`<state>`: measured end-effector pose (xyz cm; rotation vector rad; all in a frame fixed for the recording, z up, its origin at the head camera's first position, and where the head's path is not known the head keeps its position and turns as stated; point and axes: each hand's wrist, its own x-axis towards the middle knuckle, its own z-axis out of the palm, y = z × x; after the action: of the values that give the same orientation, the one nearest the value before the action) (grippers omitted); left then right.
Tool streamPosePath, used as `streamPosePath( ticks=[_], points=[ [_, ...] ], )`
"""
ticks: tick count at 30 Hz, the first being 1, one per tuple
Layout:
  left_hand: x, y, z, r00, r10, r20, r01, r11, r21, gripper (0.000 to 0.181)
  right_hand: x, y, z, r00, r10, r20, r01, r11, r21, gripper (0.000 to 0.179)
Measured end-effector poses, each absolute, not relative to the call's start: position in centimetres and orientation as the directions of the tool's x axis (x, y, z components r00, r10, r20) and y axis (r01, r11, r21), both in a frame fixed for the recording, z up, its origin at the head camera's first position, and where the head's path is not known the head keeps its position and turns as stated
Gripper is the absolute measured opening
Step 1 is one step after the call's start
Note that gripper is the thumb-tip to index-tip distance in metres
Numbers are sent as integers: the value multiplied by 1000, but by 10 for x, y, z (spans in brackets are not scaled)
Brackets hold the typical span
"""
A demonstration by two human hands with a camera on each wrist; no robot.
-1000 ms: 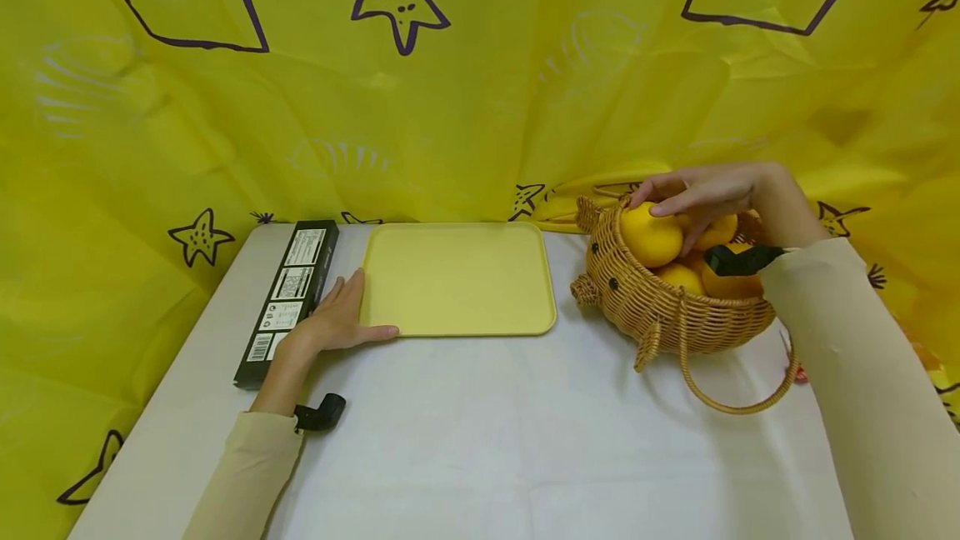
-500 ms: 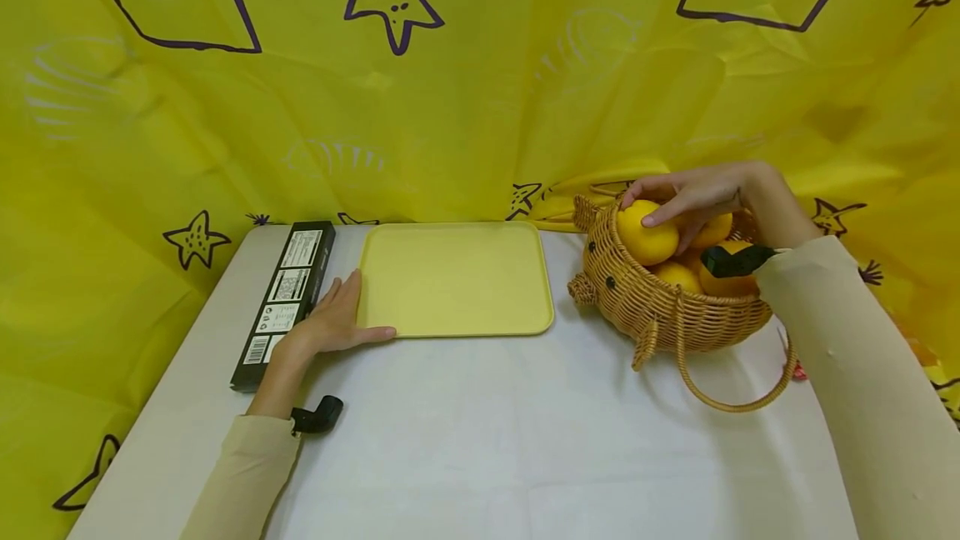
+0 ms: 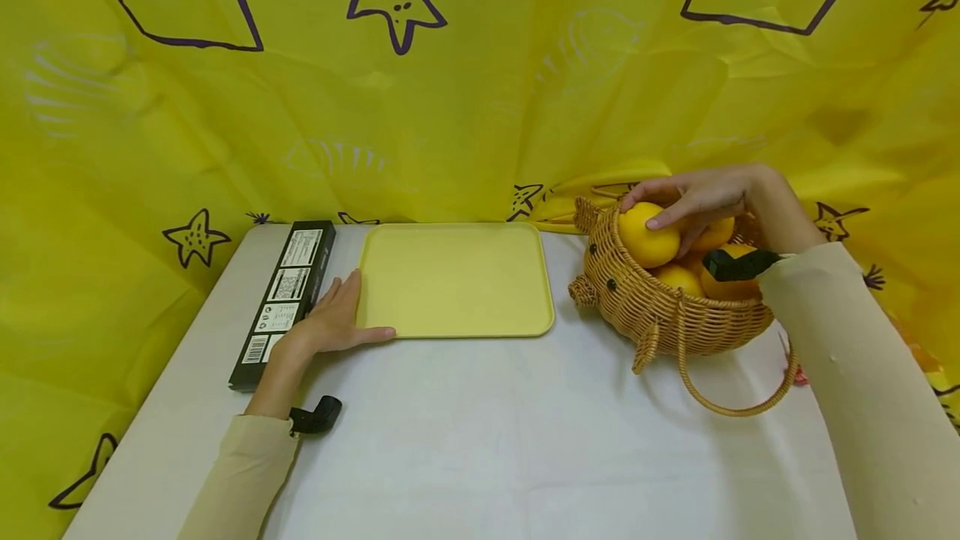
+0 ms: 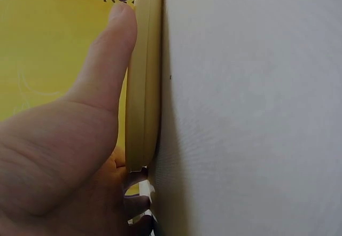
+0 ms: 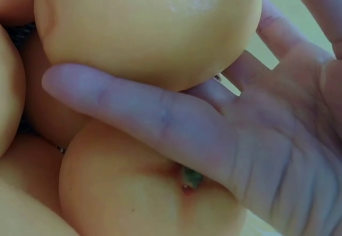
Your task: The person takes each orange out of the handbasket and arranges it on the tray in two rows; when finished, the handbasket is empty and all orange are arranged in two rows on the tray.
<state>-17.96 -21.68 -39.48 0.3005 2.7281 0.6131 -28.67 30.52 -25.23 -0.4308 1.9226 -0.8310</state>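
Observation:
A yellow tray (image 3: 457, 277) lies flat on the white table. At its near left corner is my left hand (image 3: 332, 325), thumb straight along the front rim and the other fingers spread at the left side; the left wrist view shows the thumb (image 4: 107, 54) against the rim. To the right, my right hand (image 3: 708, 197) reaches into a pig-shaped wicker basket (image 3: 693, 330) and grips an orange (image 3: 647, 242) at the top of the pile. Close up in the right wrist view, the thumb (image 5: 144, 108) lies below this orange, above another orange (image 5: 133, 188) with a green stem.
A long black box (image 3: 288, 286) with white labels lies left of the tray, beside my left hand. The basket's handle (image 3: 738, 412) hangs down toward the front. Behind the table hangs a yellow curtain (image 3: 465, 107) with starfish drawings. Several more oranges fill the basket.
Both hands keep nearly the same places. The orange in the right hand's grip shifts only slightly, and the whole view sways a little.

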Motion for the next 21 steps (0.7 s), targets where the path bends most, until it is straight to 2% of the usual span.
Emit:
streamPosePath(
  ticks=[12,21],
  points=[
    [-179,-215,-394,-923,273,-270,128,882,454,122,-290,307,-256,-477,-609,-634,56,699,-713,38],
    [-180,-217,-395,-925,283,-253,143,877,459,122,-286,307,-252,-515,-593,-618,28,709,-704,40]
  ],
)
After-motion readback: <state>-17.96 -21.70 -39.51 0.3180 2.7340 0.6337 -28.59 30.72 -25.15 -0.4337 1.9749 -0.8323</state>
